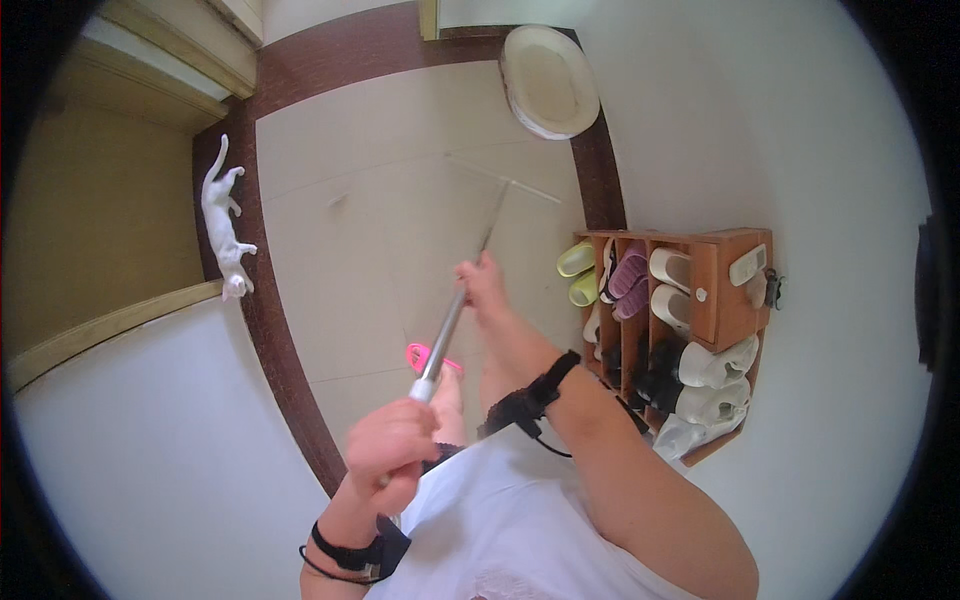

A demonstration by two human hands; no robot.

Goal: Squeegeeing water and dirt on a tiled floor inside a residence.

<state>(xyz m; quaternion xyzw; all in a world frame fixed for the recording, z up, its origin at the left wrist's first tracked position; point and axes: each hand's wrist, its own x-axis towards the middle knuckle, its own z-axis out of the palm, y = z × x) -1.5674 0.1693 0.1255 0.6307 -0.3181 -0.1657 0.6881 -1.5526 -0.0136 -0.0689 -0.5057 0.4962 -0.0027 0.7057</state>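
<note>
Both my hands hold a long metal pole [450, 327] with a white collar. My left hand [394, 450] is closed round its near end, low in the view. Farther along the pole, my right hand [482, 286] grips the thinner part. The pole slants away to a wide, thin, pale crossbar [534, 192], blurred, at the tile floor [360, 247]. A small greyish spot [339, 200] shows on the tiles left of the bar; what it is I cannot tell. Each forearm wears a black strap with a cable.
A white cat [219, 217] lies along the dark floor border at left, beside a doorway. At right stands a wooden shoe rack [731, 300] with slippers, shoes and a remote control [748, 265] on it. An oval, pale basin-like object [551, 82] is by the far wall. A pink slipper [417, 357] is below the pole.
</note>
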